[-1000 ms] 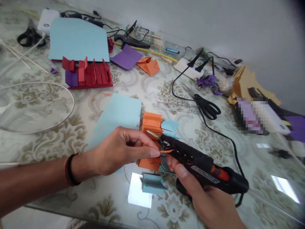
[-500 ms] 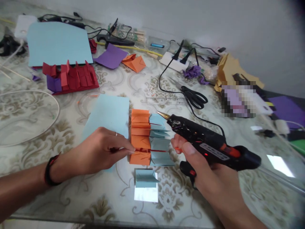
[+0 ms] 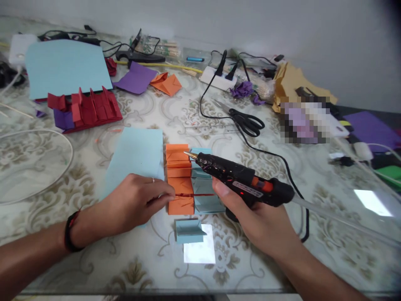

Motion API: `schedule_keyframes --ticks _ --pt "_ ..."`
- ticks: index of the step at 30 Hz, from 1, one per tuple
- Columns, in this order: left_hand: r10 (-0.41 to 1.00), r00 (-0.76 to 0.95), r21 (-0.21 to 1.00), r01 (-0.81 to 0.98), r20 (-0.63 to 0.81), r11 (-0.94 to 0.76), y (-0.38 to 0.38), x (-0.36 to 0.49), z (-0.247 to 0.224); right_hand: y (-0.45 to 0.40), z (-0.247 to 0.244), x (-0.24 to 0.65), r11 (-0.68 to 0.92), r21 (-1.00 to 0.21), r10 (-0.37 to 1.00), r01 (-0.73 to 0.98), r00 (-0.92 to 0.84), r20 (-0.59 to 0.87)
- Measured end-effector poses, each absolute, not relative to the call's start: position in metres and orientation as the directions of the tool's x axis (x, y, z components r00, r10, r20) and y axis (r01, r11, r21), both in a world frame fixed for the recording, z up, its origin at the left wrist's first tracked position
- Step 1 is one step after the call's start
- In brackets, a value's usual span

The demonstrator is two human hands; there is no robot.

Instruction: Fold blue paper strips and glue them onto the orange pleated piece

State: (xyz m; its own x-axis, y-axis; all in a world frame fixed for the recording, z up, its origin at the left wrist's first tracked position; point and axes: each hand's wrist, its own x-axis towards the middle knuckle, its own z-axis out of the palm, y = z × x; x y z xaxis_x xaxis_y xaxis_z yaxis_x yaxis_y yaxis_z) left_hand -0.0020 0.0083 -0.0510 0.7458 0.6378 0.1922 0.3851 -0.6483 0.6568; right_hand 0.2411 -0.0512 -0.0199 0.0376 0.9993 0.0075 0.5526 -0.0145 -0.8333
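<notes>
My right hand (image 3: 260,223) is wrapped round the grip of a black hot glue gun (image 3: 230,171), whose red light glows. Its metal nozzle points left, over the upper part of a column of orange folded paper (image 3: 180,186). At that column's left edge, the closed fingertips of my left hand (image 3: 128,207) pinch the paper. Light blue folded paper (image 3: 203,187) lies along the right side of the orange column, partly hidden by the gun. A separate light blue folded piece (image 3: 189,231) sits just below. Beside my left hand lies a light blue sheet (image 3: 142,150).
Black scissors (image 3: 249,122) and the gun's cable lie behind the gun. Red folded paper (image 3: 94,106) and a larger blue sheet (image 3: 67,67) are at the back left. A white power strip (image 3: 217,78) stands by the wall. A white hoop (image 3: 71,154) lies at left.
The glue gun has moved left, bringing its nozzle from the blue pieces to the orange column. My left hand stays at the orange paper's edge. The view has shifted slightly.
</notes>
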Motion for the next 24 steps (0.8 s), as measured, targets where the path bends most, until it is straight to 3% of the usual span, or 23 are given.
schedule_keyframes --ticks 7,9,12,15,17,19,22,24 --pt "0.769 0.629 0.705 0.493 0.117 -0.510 0.025 -0.023 -0.034 -0.045 -0.024 0.247 0.044 -0.779 0.999 0.625 -0.038 0.026" --pt "0.863 0.454 0.626 0.613 0.221 -0.482 0.043 -0.039 -0.022 -0.044 -0.024 0.248 0.071 -0.765 0.997 0.640 -0.076 0.029" --pt "0.967 0.066 0.458 0.871 0.248 -0.177 0.071 -0.061 -0.004 -0.042 -0.022 0.248 0.125 -0.748 0.984 0.652 -0.177 0.009" --pt "0.954 0.024 0.255 0.961 0.299 -0.104 0.082 -0.070 0.005 -0.041 -0.022 0.247 0.157 -0.731 0.969 0.664 -0.247 -0.017" --pt "0.935 0.079 0.236 0.957 0.347 -0.168 0.079 -0.068 0.004 -0.041 -0.023 0.246 0.164 -0.716 0.969 0.679 -0.245 -0.011" --pt "0.896 0.219 0.280 0.898 0.385 -0.340 0.068 -0.061 -0.002 -0.040 -0.024 0.245 0.175 -0.700 0.969 0.693 -0.248 -0.004" --pt "0.688 0.618 0.428 0.542 0.380 -0.723 0.045 -0.046 -0.016 -0.038 -0.025 0.244 0.192 -0.674 0.963 0.713 -0.269 -0.010" --pt "0.549 0.769 0.423 0.401 0.326 -0.813 0.030 -0.037 -0.024 -0.037 -0.026 0.243 0.206 -0.672 0.959 0.712 -0.282 -0.005"
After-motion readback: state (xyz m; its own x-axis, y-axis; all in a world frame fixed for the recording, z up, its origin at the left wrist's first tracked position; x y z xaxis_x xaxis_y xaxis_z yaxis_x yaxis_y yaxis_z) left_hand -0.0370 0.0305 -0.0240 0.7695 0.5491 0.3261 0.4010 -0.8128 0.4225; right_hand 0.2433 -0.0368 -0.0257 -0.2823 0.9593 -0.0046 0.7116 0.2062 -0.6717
